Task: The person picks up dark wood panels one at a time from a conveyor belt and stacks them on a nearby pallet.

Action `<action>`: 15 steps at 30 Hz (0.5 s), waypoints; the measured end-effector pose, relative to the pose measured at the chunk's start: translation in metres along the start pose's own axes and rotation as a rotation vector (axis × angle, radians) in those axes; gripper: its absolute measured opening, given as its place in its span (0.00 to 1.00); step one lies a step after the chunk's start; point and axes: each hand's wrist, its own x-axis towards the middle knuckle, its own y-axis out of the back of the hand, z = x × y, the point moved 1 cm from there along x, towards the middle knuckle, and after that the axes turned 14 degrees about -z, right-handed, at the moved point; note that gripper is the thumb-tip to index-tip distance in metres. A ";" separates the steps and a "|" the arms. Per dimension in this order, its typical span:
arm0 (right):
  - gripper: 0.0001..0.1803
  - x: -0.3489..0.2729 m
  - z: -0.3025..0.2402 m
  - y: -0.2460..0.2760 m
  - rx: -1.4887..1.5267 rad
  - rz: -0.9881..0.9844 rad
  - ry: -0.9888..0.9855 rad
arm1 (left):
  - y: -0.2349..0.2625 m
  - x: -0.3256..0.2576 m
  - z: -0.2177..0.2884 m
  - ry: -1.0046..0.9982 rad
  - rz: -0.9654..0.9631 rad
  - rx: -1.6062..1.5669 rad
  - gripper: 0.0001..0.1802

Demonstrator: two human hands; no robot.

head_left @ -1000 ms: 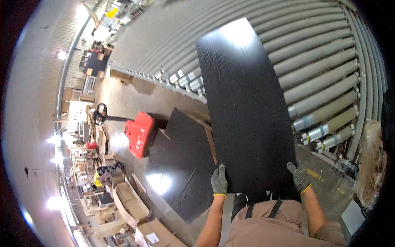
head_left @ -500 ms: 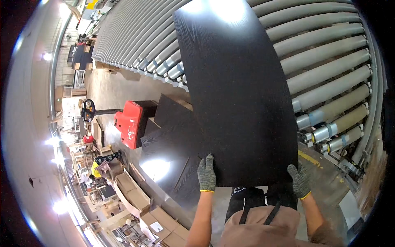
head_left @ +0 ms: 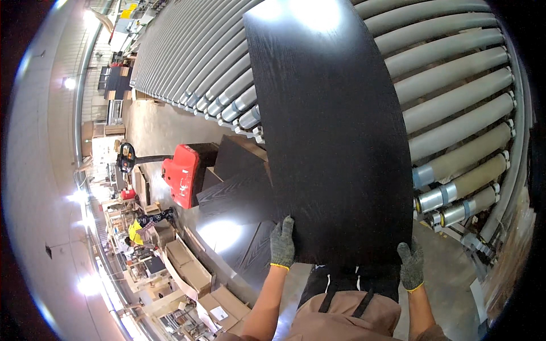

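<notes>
A long black wood-grain panel (head_left: 330,131) lies lengthwise on a grey roller conveyor (head_left: 449,96), its near end sticking out over the floor toward me. My left hand (head_left: 281,243), in a grey knit glove, grips the panel's near left corner. My right hand (head_left: 410,266), gloved the same way, holds the near right corner. Both forearms rise from the lower edge.
A stack of black panels (head_left: 239,193) sits low on the left, beside a red pallet truck (head_left: 181,173). Cardboard boxes (head_left: 190,264) and a person in yellow (head_left: 136,230) are further left. The conveyor's metal roller ends (head_left: 449,199) lie at right.
The panel has slid further away along the rollers and now fills more of the view. Both hands kept their hold on its near edge and moved forward with it.
</notes>
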 end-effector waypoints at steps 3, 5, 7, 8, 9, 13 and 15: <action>0.21 -0.008 0.002 0.012 0.022 0.013 -0.022 | -0.007 -0.003 0.004 0.007 -0.068 0.012 0.26; 0.20 -0.013 -0.004 0.015 0.027 0.023 -0.035 | -0.014 -0.005 0.001 -0.024 -0.058 -0.010 0.25; 0.19 -0.018 -0.015 0.016 0.020 0.029 -0.042 | -0.019 -0.006 -0.011 -0.076 -0.068 0.006 0.25; 0.19 -0.018 -0.010 0.019 0.006 0.030 -0.047 | -0.020 -0.005 -0.016 -0.102 -0.072 0.013 0.24; 0.19 -0.020 -0.001 0.024 -0.008 0.033 -0.054 | -0.021 -0.006 -0.013 -0.160 -0.064 0.048 0.23; 0.20 -0.028 0.007 0.027 0.011 0.071 -0.048 | -0.024 -0.012 0.014 -0.034 -0.131 0.039 0.18; 0.21 -0.034 0.023 0.031 0.129 0.150 -0.054 | -0.026 -0.014 0.005 -0.132 -0.121 0.206 0.16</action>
